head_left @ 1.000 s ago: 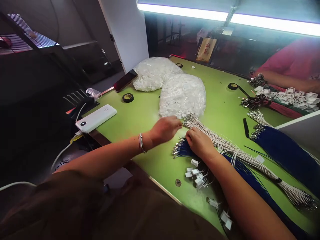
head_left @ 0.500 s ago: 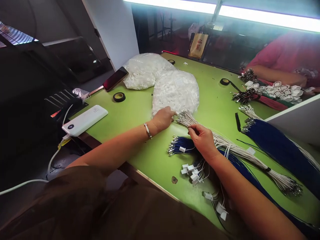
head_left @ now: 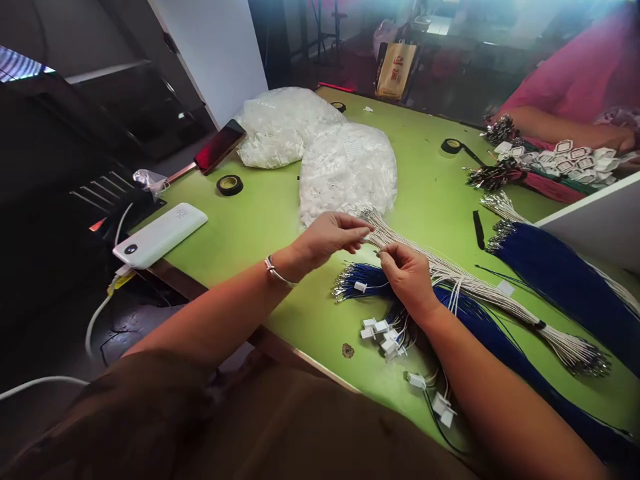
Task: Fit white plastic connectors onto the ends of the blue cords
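Observation:
My left hand (head_left: 334, 239) is closed in a pinch, with a small white connector (head_left: 367, 238) partly showing at its fingertips. Facing it, my right hand (head_left: 409, 272) pinches a thin wire whose metal tip (head_left: 377, 252) pokes out past the thumb; the rest is hidden by the hand. Behind both hands lies a long bundle of white wires (head_left: 480, 288) with metal terminals at its ends. Under my right hand spreads a blue wire bundle (head_left: 367, 275). Several wired white connectors (head_left: 391, 343) rest close to my right forearm.
Two clear plastic bags of white parts (head_left: 347, 173) lie ahead. At left are black tape (head_left: 230, 185), a phone (head_left: 220, 147) and a white power bank (head_left: 160, 235). More blue wires (head_left: 555, 273) lie at right, below a divider (head_left: 595, 200). Across sits another person (head_left: 575, 87).
My left hand has drawn back from the bag's near edge and risen towards my right hand, a small white connector now at its fingertips. My right hand stays nearly in place; the view has tilted slightly.

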{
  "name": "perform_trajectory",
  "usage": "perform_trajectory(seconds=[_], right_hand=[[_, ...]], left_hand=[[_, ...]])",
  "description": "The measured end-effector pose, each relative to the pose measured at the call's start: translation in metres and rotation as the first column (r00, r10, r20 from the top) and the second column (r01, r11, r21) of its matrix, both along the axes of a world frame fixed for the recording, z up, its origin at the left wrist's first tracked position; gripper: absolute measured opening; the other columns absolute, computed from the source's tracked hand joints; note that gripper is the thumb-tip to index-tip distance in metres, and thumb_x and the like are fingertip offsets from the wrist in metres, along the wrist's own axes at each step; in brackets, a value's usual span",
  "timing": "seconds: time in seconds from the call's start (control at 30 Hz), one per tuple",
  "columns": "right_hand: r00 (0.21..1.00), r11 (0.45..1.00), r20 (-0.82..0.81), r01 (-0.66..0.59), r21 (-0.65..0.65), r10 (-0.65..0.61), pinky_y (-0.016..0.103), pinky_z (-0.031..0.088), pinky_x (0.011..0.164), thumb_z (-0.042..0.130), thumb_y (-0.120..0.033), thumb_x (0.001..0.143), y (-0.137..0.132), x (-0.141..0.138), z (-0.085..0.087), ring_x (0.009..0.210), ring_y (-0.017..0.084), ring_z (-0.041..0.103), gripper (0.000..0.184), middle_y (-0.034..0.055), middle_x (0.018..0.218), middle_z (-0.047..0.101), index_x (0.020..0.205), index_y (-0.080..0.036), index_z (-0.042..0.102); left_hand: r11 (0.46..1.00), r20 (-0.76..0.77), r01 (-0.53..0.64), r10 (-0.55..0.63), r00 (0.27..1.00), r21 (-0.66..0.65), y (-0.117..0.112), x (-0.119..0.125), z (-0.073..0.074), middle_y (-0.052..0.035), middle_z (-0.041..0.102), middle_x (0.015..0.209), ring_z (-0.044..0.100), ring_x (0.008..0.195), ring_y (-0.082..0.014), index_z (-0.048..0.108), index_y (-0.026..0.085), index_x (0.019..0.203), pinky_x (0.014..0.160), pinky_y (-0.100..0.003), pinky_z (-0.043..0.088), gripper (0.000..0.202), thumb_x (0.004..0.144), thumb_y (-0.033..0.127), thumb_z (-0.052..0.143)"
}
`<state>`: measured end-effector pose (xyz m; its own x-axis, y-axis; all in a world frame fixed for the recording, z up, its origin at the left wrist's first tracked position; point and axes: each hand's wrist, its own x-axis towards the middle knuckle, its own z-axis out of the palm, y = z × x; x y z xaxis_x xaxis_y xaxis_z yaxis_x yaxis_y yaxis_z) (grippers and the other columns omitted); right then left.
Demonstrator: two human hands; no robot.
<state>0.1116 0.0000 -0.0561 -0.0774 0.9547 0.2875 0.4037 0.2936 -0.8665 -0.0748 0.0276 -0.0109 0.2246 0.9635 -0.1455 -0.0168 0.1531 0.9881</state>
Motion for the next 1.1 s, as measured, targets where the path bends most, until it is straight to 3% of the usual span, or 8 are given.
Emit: perform_trajectory(seconds=[0.13,0.37,0.7,0.9,1.03,1.1], right_hand=[[0.998,0.995,0.054,0.03,0.095,-0.035,0.024,0.038,0.051,0.055,-0.027,0.08,-0.006,0.001,0.002,0.048,0.009,0.042,0.014,-0.0043,0.055,0.051,0.069,-0.019,0.061],[0.99,0.984,0.13,0.033,0.172,-0.056,0.023,0.039,0.051,0.054,-0.025,0.082,-0.005,0.0,-0.001,0.048,0.009,0.042,0.014,-0.0039,0.056,0.055,0.071,-0.019,0.061],[0.978,0.974,0.203,0.005,0.226,-0.052,0.022,0.038,0.051,0.053,-0.021,0.082,-0.006,0.001,-0.005,0.048,0.009,0.043,0.014,-0.0049,0.055,0.052,0.069,-0.02,0.058],[0.962,0.971,0.266,-0.005,0.239,-0.061,0.023,0.036,0.051,0.052,-0.019,0.08,-0.006,0.001,-0.005,0.047,0.009,0.041,0.014,-0.0055,0.053,0.049,0.067,-0.02,0.057],[0.93,0.962,0.357,-0.012,0.272,-0.089,0.025,0.035,0.052,0.052,-0.02,0.079,-0.006,0.001,-0.006,0.047,0.009,0.041,0.016,-0.0042,0.052,0.051,0.064,-0.02,0.058],[0.944,0.976,0.323,0.001,0.218,-0.073,0.025,0.037,0.052,0.053,-0.023,0.081,-0.006,0.001,-0.006,0.047,0.01,0.043,0.018,-0.0032,0.053,0.054,0.067,-0.019,0.062]], left_hand=[[0.957,0.24,0.062,0.008,0.971,-0.283,-0.003,0.016,-0.017,0.0017,0.058,0.059,0.048,0.048,-0.0013,0.065,0.009,0.072,0.05,-0.014,0.038,0.016,0.083,0.018,0.073],[0.927,0.281,0.099,0.008,0.96,-0.362,-0.004,0.019,-0.029,0.0003,0.06,0.057,0.05,0.045,-0.0014,0.061,0.009,0.07,0.048,-0.012,0.04,0.023,0.091,0.019,0.065],[0.936,0.286,0.113,-0.013,0.958,-0.333,-0.005,0.021,-0.035,-0.0002,0.061,0.056,0.051,0.043,-0.0022,0.06,0.009,0.07,0.045,-0.013,0.04,0.025,0.084,0.024,0.074],[0.941,0.285,0.101,-0.006,0.958,-0.322,-0.007,0.021,-0.04,-0.0001,0.062,0.057,0.052,0.043,-0.0014,0.06,0.009,0.07,0.044,-0.012,0.04,0.024,0.088,0.022,0.07],[0.981,0.181,0.048,-0.014,0.983,-0.187,-0.012,0.025,-0.041,0.0025,0.059,0.051,0.053,0.042,-0.0035,0.059,0.01,0.07,0.041,-0.013,0.041,0.025,0.081,0.023,0.077],[0.992,0.147,0.021,-0.002,0.989,-0.128,-0.014,0.028,-0.042,0.0038,0.058,0.049,0.053,0.041,-0.0047,0.058,0.011,0.07,0.041,-0.014,0.042,0.024,0.08,0.021,0.077]])
